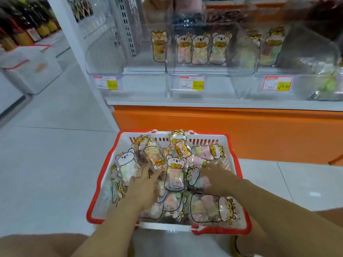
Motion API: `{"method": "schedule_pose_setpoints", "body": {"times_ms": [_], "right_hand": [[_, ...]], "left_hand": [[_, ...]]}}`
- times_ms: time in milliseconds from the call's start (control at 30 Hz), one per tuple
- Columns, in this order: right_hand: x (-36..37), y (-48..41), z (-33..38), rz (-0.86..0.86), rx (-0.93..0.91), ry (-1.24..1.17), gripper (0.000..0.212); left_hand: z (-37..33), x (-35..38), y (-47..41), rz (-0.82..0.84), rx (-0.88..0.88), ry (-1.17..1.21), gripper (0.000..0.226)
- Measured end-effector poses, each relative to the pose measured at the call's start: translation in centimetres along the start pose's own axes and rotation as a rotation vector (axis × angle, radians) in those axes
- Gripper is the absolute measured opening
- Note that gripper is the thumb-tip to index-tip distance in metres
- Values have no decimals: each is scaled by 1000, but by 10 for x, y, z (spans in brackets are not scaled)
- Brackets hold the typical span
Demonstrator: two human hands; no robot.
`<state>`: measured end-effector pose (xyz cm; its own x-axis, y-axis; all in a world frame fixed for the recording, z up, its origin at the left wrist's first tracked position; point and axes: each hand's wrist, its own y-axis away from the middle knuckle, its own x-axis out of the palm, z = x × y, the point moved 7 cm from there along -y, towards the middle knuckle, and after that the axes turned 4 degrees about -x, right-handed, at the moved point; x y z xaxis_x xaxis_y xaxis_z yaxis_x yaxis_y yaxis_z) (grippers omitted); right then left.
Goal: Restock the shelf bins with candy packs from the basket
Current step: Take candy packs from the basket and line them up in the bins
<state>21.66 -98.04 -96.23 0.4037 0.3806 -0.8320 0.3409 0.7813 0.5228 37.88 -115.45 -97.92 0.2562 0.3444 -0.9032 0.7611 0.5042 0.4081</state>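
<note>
A white basket with a red rim (104, 169) sits on the floor in front of me, piled with several animal-shaped candy packs (174, 171). My left hand (143, 184) lies flat on the packs at the basket's left, fingers spread. My right hand (217, 178) rests with straight fingers on the packs at the right. Neither hand grips a pack. Above stand clear shelf bins: the middle bin (200, 71) holds three koala packs (199, 49), the left bin (128, 69) holds one pack (159, 46), and the right bin (297, 58) holds a few.
An orange shelf base (222, 130) runs under the bins, just behind the basket. Price tags (191, 82) hang on the bin fronts. White boxes (31, 69) and bottles stand along the aisle at far left. Grey tiled floor (55, 145) extends to the left.
</note>
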Motion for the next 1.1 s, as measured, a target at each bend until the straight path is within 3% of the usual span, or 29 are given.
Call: {"method": "schedule_pose_setpoints", "body": {"times_ms": [100, 200, 300, 400, 533, 600, 667, 833, 1000, 1100], "right_hand": [[-21, -26, -3, -120, 58, -213, 66], [-43, -53, -10, -249, 158, -523, 68], [-45, -79, -13, -260, 262, -778, 82], [-42, -103, -16, -295, 330, -880, 83], [-44, -115, -12, -338, 344, -935, 76], [-42, -118, -12, -313, 335, -905, 58], [-41, -122, -7, -210, 275, -801, 40], [-46, -129, -7, -114, 144, -780, 39], [-78, -131, -13, -137, 108, -758, 18], [-92, -130, -11, -133, 127, -677, 46]], "left_hand": [[-1, 1, -9, -35, -46, 102, 64], [2, -9, -21, -83, -126, 355, 55], [8, -17, -29, -100, -175, 474, 52], [10, -22, -30, -40, -215, 470, 50], [3, -25, -41, 24, -262, 505, 52], [3, -26, -47, 4, -286, 555, 50], [6, -30, -51, -71, -274, 610, 52], [29, -61, -41, -332, -257, 750, 35], [59, -66, -32, -347, -326, 884, 39], [67, -69, -23, -320, -305, 924, 46]]}}
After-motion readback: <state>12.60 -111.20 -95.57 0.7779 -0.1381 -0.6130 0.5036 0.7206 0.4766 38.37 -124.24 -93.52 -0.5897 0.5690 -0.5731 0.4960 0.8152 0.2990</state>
